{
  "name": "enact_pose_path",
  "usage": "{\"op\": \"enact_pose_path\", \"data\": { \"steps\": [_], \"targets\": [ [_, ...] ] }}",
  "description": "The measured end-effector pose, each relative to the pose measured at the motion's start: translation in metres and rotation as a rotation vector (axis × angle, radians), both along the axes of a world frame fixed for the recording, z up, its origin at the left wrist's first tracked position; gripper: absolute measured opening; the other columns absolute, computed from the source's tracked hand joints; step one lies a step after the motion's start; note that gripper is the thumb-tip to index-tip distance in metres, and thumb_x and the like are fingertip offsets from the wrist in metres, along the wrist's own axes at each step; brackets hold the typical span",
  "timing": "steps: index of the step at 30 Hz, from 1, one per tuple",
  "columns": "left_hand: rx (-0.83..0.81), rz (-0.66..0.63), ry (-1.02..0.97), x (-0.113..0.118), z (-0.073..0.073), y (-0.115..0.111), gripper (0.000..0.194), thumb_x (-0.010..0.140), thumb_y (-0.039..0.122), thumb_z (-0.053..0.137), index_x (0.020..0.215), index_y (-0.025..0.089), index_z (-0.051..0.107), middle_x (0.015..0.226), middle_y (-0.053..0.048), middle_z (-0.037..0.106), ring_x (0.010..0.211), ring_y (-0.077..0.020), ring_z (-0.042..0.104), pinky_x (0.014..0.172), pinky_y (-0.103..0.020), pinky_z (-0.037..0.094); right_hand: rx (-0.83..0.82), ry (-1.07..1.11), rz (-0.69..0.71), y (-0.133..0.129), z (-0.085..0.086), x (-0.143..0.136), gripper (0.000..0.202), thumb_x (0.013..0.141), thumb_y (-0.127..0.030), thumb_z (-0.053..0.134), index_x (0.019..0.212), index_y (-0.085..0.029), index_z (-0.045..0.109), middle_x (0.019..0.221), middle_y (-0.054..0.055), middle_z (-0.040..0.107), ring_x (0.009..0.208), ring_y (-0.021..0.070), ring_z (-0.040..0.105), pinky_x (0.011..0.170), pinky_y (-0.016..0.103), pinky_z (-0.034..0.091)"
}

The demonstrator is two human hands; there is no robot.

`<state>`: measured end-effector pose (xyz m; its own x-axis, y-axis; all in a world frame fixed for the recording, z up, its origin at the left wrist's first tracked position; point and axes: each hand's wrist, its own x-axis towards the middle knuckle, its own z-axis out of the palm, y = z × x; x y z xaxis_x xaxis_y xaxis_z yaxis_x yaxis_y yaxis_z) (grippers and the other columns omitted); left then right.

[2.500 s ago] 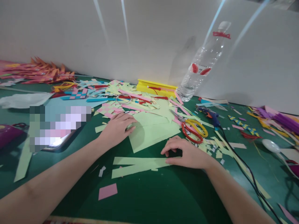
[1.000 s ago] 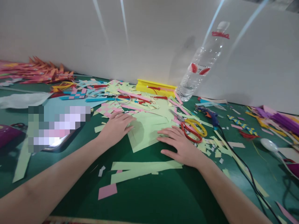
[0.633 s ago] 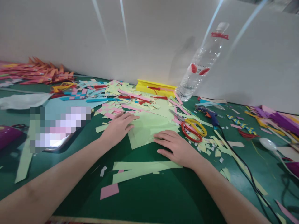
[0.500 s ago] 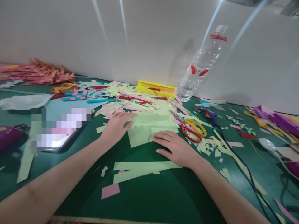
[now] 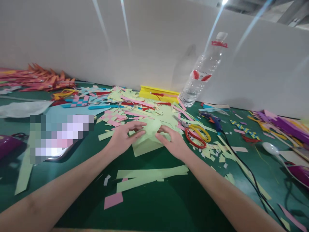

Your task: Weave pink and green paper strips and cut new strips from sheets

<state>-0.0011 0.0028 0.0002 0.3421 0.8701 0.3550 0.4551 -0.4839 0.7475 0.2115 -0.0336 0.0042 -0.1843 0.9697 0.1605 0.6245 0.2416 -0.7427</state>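
Between my two hands a pale green sheet of paper (image 5: 151, 126) is raised and slightly curved. My left hand (image 5: 125, 137) has its thumb and fingers curled around the sheet's left edge. On the right edge, my right hand (image 5: 172, 140) pinches the paper between thumb and fingers; some fingertips are hidden. Beneath it another flat piece of green paper (image 5: 146, 148) lies on the table. Scissors (image 5: 196, 135) with red and yellow handles rest just beyond my right hand.
Green paper strips (image 5: 151, 175) and a pink scrap (image 5: 113, 200) lie nearer me. A phone (image 5: 64, 138) is at left. Behind are paper scraps (image 5: 116, 114), a yellow folded strip (image 5: 158, 93) and a leaning plastic bottle (image 5: 202, 75). A corded glue gun (image 5: 213, 120) lies at right.
Both hands have gone from lying flat on the green paper to curling around its sides. The right hand has moved up and inward, and the sheet has lifted and bent.
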Motion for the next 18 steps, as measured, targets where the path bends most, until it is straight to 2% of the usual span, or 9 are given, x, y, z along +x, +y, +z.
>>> {"op": "enact_pose_path", "data": {
  "steps": [3, 5, 9, 13, 16, 18],
  "targets": [
    [-0.026, -0.042, 0.048, 0.002, -0.003, 0.001, 0.036, 0.083, 0.049, 0.059, 0.102, 0.021, 0.069, 0.089, -0.005, 0.073, 0.075, -0.0196, 0.067, 0.064, -0.029, 0.056, 0.043, 0.27, -0.066, 0.002, -0.007, 0.0, 0.043, 0.083, -0.052, 0.056, 0.109, -0.017, 0.058, 0.095, 0.008, 0.069, 0.086, 0.0206, 0.065, 0.076, 0.034, 0.052],
    [-0.052, -0.095, 0.084, 0.003, -0.003, 0.001, 0.032, 0.083, 0.048, 0.059, 0.095, 0.022, 0.071, 0.089, -0.004, 0.074, 0.074, -0.0194, 0.067, 0.064, -0.029, 0.055, 0.105, 0.357, -0.145, 0.0, -0.011, 0.002, 0.039, 0.08, -0.051, 0.06, 0.098, -0.017, 0.061, 0.077, 0.004, 0.068, 0.072, 0.0192, 0.064, 0.066, 0.032, 0.051],
    [-0.034, -0.207, 0.181, 0.003, -0.004, 0.0, 0.03, 0.087, 0.045, 0.053, 0.093, 0.024, 0.073, 0.091, -0.003, 0.075, 0.077, -0.0191, 0.067, 0.066, -0.028, 0.054, 0.233, 0.358, -0.328, -0.004, -0.011, 0.011, 0.031, 0.077, -0.048, 0.063, 0.091, -0.02, 0.066, 0.069, 0.001, 0.065, 0.063, 0.0179, 0.06, 0.057, 0.03, 0.049],
    [0.11, -0.235, 0.334, -0.002, -0.006, 0.002, 0.036, 0.092, 0.044, 0.044, 0.1, 0.023, 0.072, 0.084, -0.005, 0.074, 0.079, -0.021, 0.064, 0.067, -0.031, 0.052, 0.146, 0.299, -0.341, -0.002, -0.009, 0.021, 0.029, 0.075, -0.05, 0.065, 0.079, -0.021, 0.069, 0.057, -0.001, 0.062, 0.046, 0.0152, 0.054, 0.046, 0.029, 0.046],
    [0.253, -0.253, 0.443, -0.005, -0.008, 0.004, 0.036, 0.096, 0.037, 0.039, 0.103, 0.021, 0.07, 0.089, -0.006, 0.073, 0.082, -0.0213, 0.063, 0.081, -0.037, 0.048, 0.069, 0.249, -0.329, 0.001, -0.009, 0.026, 0.029, 0.074, -0.049, 0.065, 0.08, -0.021, 0.07, 0.052, -0.001, 0.061, 0.042, 0.0159, 0.055, 0.044, 0.029, 0.046],
    [0.337, -0.252, 0.496, -0.006, -0.008, 0.004, 0.033, 0.097, 0.033, 0.039, 0.107, 0.019, 0.067, 0.096, -0.007, 0.072, 0.088, -0.0222, 0.063, 0.088, -0.042, 0.044, 0.047, 0.229, -0.371, 0.003, -0.009, 0.027, 0.03, 0.075, -0.049, 0.064, 0.076, -0.02, 0.07, 0.046, -0.002, 0.058, 0.04, 0.0167, 0.056, 0.044, 0.029, 0.046]
  ]
}}
